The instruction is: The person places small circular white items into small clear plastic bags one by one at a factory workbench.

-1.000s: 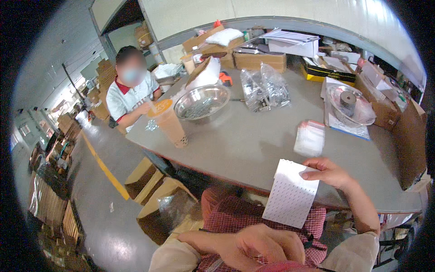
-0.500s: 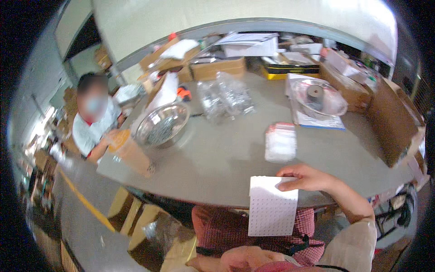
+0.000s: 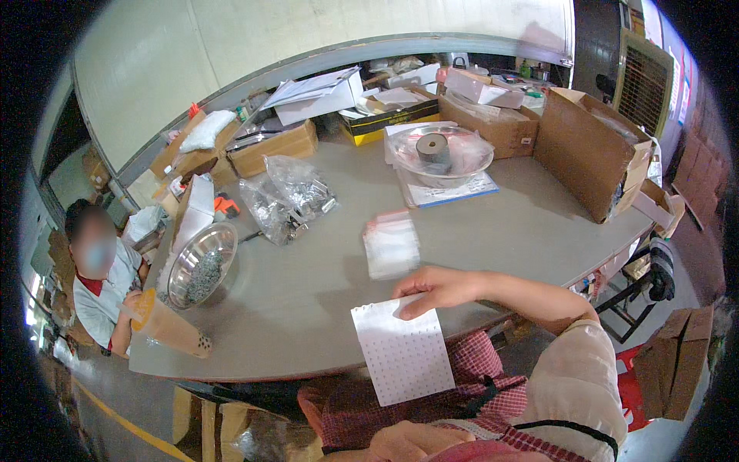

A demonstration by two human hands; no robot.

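Observation:
My right hand [image 3: 443,290] grips the top edge of a white rectangular board [image 3: 406,358] marked with rows of small dots or holes. The board hangs over the table's front edge, tilted, above my checked apron. Just beyond my fingers lies a stack of small clear zip bags [image 3: 391,245] with a red edge. What looks like my left hand [image 3: 412,440] is close to my body at the lower edge, its fingers hidden.
A steel bowl [image 3: 175,286] of small metal parts stands on the grey table [image 3: 308,308] beside a lidded drink cup [image 3: 165,327]. Bags of metal parts [image 3: 296,196] lie farther back. Another bowl [image 3: 477,171] holds a roll. Cardboard boxes [image 3: 585,154] line the back; a person [image 3: 104,281] sits at left.
My view has swung right, so the table's things appear farther left. The board stays in my right hand and is now more tilted.

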